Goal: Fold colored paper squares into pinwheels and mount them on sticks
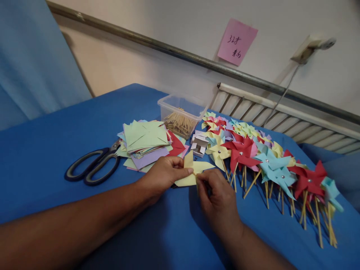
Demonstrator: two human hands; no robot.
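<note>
A pale yellow paper pinwheel (186, 180) is held up over the table, its blades partly folded in towards the middle. My left hand (168, 171) grips it from the left, the thumb pressed on the paper close to the centre. On the other side my right hand (217, 189) is closed, with fingertips pinched at the pinwheel's centre. Whether those fingers also hold something small, I cannot make out. Just behind the hands stands a small open white box (199, 145), with tiny dark bits lying in front of it.
Cut paper squares (146, 137) are stacked left of the box, beside large dark-handled scissors (94, 165). A clear plastic tub (182, 108) holds wooden sticks (180, 122). Several finished pinwheels on sticks (243, 153) cover the right side of the blue-covered table (112, 108). A radiator (287, 116) lines the wall.
</note>
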